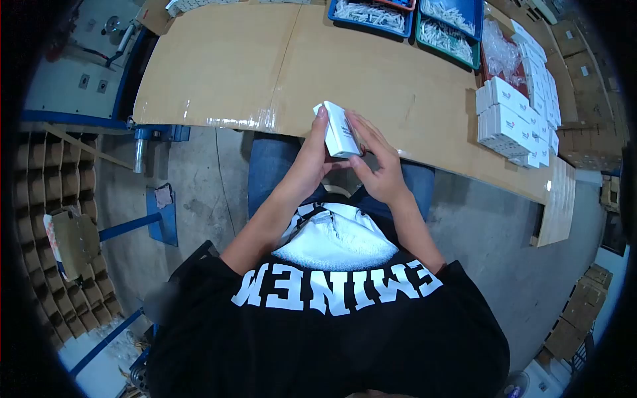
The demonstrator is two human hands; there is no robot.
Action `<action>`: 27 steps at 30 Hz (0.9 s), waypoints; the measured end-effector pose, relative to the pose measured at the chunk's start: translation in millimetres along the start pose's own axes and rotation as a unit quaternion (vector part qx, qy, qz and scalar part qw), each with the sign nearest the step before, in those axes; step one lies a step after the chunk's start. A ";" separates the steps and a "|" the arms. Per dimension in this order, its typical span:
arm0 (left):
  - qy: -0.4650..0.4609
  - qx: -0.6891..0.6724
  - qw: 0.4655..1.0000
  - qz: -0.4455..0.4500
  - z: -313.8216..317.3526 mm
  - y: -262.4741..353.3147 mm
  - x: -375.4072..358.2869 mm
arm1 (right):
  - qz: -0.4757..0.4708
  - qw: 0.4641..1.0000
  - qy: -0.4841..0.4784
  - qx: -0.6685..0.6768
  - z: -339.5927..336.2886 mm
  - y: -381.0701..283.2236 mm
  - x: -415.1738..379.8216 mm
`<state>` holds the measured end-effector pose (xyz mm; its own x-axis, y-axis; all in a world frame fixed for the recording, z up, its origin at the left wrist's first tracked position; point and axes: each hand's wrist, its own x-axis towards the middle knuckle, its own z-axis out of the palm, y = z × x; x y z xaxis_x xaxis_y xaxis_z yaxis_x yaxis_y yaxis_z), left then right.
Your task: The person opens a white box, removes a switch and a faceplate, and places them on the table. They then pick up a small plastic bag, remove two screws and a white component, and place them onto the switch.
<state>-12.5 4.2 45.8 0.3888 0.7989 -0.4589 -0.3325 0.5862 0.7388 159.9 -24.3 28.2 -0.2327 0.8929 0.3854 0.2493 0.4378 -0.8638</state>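
A small white printed box (340,132) is held up above my lap, just at the near edge of the table. My left hand (312,149) is closed on its left side, with the thumb up near the top corner. On the other side, my right hand (379,162) curves around the box, its fingers along the right edge and its thumb close to the lower end. A flap appears to stick out at the box's top left. The box's underside and some fingertips are hidden.
A cardboard-covered table (219,73) stretches ahead. Blue bins (371,30) and a green bin (474,60) at the back hold many small white parts. Stacked white boxes (507,123) stand at the right, beside clear plastic bags (501,50). A blue clamp-like fixture (159,134) juts from the left.
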 end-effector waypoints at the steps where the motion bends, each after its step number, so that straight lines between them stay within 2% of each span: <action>1: 0.008 0.011 1.000 -0.006 3.1 0.1 -0.7 | -0.006 1.000 0.011 -0.027 4.3 2.4 -0.9; 6: 0.013 -0.010 1.000 -0.003 9.1 -9.7 -0.6 | -0.019 0.989 0.058 -0.131 7.7 12.2 -3.5; 10: -0.006 0.007 1.000 -0.013 -2.6 -21.3 3.8 | -0.012 0.991 0.092 -0.093 15.4 9.3 -3.5; 13: 0.017 0.025 0.999 -0.016 -1.6 -24.6 4.4 | 0.001 0.991 0.100 -0.085 16.9 14.4 -8.0; 16: 0.011 -0.008 0.999 -0.042 1.8 -28.5 2.1 | -0.004 0.991 0.089 -0.101 16.9 17.1 -10.2; 19: 0.014 -0.013 1.000 -0.020 0.5 -32.8 4.4 | 0.037 0.991 0.095 -0.082 20.8 14.3 -5.2; 21: 0.041 -0.024 0.999 -0.016 0.0 -31.4 5.4 | 0.024 0.993 0.051 -0.100 19.4 16.5 1.1; 24: 0.062 -0.034 0.997 0.023 -4.5 -37.1 13.7 | -0.017 0.988 0.049 -0.145 22.7 26.9 6.2; 27: 0.061 -0.048 0.997 0.011 -6.3 -39.1 15.6 | -0.015 0.992 0.061 -0.110 26.6 24.8 7.3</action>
<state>1.2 -5.5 6.7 0.2747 0.8192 -0.5035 -0.4237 0.5732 0.7014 139.4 -9.7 1.0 -0.1312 0.8794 0.4577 0.4466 0.4646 -0.7647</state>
